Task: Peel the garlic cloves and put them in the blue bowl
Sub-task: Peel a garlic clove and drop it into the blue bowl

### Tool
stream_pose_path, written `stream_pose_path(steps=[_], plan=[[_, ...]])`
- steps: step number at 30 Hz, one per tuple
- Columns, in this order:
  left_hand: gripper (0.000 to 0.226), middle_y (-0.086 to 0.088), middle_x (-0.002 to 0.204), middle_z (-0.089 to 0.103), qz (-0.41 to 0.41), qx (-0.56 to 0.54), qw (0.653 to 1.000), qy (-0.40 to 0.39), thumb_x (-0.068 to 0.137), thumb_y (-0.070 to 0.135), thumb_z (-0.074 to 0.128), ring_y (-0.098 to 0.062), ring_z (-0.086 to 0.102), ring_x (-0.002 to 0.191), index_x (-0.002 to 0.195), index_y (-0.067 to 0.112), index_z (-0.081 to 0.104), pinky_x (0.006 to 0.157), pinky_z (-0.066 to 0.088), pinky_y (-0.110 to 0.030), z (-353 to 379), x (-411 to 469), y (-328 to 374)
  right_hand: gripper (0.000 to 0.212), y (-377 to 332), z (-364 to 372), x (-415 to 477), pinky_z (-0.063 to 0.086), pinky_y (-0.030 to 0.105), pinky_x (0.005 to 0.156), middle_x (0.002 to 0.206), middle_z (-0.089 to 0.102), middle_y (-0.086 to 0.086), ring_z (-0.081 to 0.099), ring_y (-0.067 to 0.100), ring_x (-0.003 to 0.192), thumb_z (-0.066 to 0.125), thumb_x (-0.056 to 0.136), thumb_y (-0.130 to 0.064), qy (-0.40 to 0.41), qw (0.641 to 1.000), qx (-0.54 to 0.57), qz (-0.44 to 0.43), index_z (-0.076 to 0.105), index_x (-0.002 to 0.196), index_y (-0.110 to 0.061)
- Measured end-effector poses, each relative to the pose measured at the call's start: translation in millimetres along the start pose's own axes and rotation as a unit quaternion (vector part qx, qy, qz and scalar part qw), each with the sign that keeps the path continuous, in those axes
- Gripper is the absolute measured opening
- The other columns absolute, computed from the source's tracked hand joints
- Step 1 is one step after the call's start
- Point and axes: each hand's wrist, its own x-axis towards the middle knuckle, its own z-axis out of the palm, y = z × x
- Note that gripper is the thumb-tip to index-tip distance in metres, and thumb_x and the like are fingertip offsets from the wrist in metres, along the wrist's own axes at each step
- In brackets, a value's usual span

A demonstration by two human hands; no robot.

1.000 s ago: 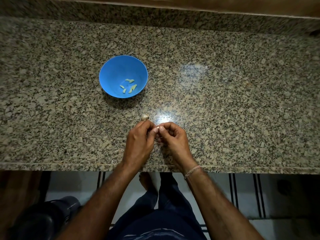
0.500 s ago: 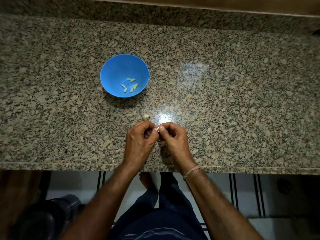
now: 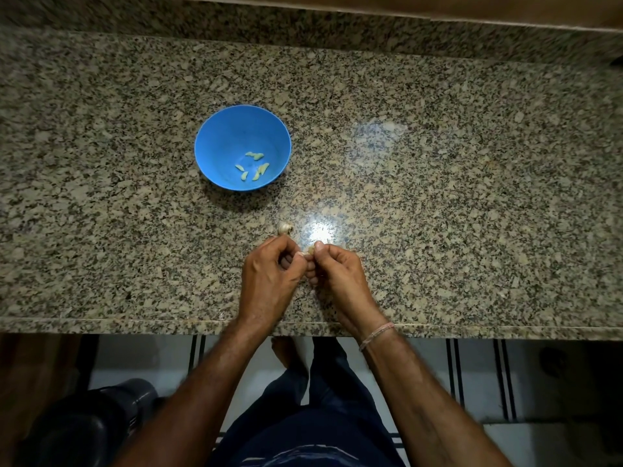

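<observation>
Still, little has shifted: the left hand (image 3: 269, 281) and right hand (image 3: 337, 274) both pinch one garlic clove (image 3: 308, 252) near the desk's (image 3: 438, 197) front edge. Peeling continues, and the blue bowl (image 3: 215, 136) gains nothing.

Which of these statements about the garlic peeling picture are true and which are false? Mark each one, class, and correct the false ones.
1. The blue bowl holds several peeled cloves. True.
2. The left hand and the right hand both pinch one garlic clove between them. True.
3. The bowl stands to the right of the hands. False: it stands beyond them, to the left.
4. A thread band circles the left wrist. False: the thread band is on the right wrist.
5. A small garlic piece lies on the counter just beyond the left hand. True.
</observation>
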Motion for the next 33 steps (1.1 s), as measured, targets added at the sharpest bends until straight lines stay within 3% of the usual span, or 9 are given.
stream_pose_path(steps=[7,11,14,16,19,22,25,29,33], plan=[[0.020,0.008,0.066,0.055,0.002,0.029,0.999,-0.020,0.092,0.019,0.067,-0.008,0.050,0.061,0.074,0.018,0.058,0.057,0.036,-0.021,2,0,2,0.024,-6,1,1,0.048,0.022,0.063,0.075,0.066,0.002,0.058,0.011,0.067,0.062,0.104,-0.028,0.025,0.999,0.034,0.018,0.069,0.095,-0.007],[0.023,0.008,0.065,0.058,-0.037,0.028,0.998,-0.029,0.097,0.025,0.065,-0.005,0.051,0.059,0.074,0.021,0.060,0.057,0.035,-0.019,3,1,1,0.023,-9,-1,0,0.047,0.022,0.062,0.076,0.066,0.002,0.058,0.011,0.067,0.065,0.103,-0.029,0.031,0.998,0.044,0.023,0.070,0.095,-0.008],[0.020,0.011,0.074,0.067,-0.055,-0.022,0.998,-0.012,0.099,0.038,0.068,0.000,0.062,0.068,0.086,0.023,0.068,0.059,0.045,-0.010,3,3,3,0.025,-9,0,-2,0.046,0.024,0.062,0.076,0.064,0.002,0.055,0.012,0.066,0.068,0.101,-0.031,0.025,0.999,0.033,0.013,0.069,0.096,-0.006],[0.014,0.011,0.084,0.072,-0.055,-0.071,0.996,-0.010,0.098,0.038,0.071,-0.001,0.067,0.079,0.097,0.024,0.074,0.067,0.053,-0.012,2,6,7,0.027,-10,1,-4,0.045,0.027,0.063,0.075,0.062,0.003,0.053,0.013,0.066,0.070,0.100,-0.033,0.026,1.000,0.016,0.002,0.068,0.096,-0.006],[0.009,0.012,0.087,0.074,-0.051,-0.086,0.995,-0.005,0.096,0.031,0.074,-0.003,0.069,0.083,0.098,0.023,0.077,0.073,0.058,-0.020,1,8,8,0.027,-14,3,-6,0.046,0.026,0.061,0.072,0.059,0.002,0.051,0.012,0.064,0.069,0.101,-0.032,0.037,0.999,-0.008,-0.022,0.066,0.091,-0.007],[0.007,0.011,0.085,0.075,-0.052,-0.084,0.995,0.005,0.095,0.029,0.075,-0.005,0.070,0.082,0.096,0.023,0.078,0.075,0.061,-0.025,0,9,10,0.034,-14,2,-4,0.054,0.030,0.066,0.073,0.063,0.006,0.058,0.015,0.067,0.069,0.101,-0.033,0.057,0.992,-0.089,-0.074,0.066,0.086,-0.002],[0.007,0.012,0.085,0.074,-0.043,-0.073,0.996,0.009,0.095,0.029,0.075,-0.005,0.070,0.082,0.095,0.022,0.078,0.074,0.062,-0.027,-2,10,10,0.036,-10,-1,0,0.061,0.043,0.074,0.082,0.068,0.018,0.064,0.021,0.074,0.071,0.099,-0.038,0.068,0.976,-0.172,-0.117,0.069,0.086,-0.005],[0.011,0.012,0.081,0.072,-0.019,-0.043,0.999,0.009,0.095,0.030,0.075,-0.005,0.068,0.077,0.091,0.020,0.078,0.067,0.058,-0.022,-4,10,10,0.031,-12,-4,3,0.051,0.030,0.059,0.070,0.062,0.001,0.054,0.008,0.063,0.071,0.100,-0.036,0.084,0.937,-0.280,-0.190,0.066,0.079,-0.013],[0.012,0.012,0.078,0.069,-0.009,-0.024,1.000,0.009,0.093,0.028,0.074,-0.005,0.065,0.072,0.086,0.019,0.077,0.062,0.051,-0.014,-3,11,9,0.032,-11,-4,4,0.046,0.035,0.055,0.064,0.057,-0.004,0.049,0.006,0.058,0.070,0.100,-0.037,0.090,0.910,-0.333,-0.231,0.062,0.076,-0.018]])
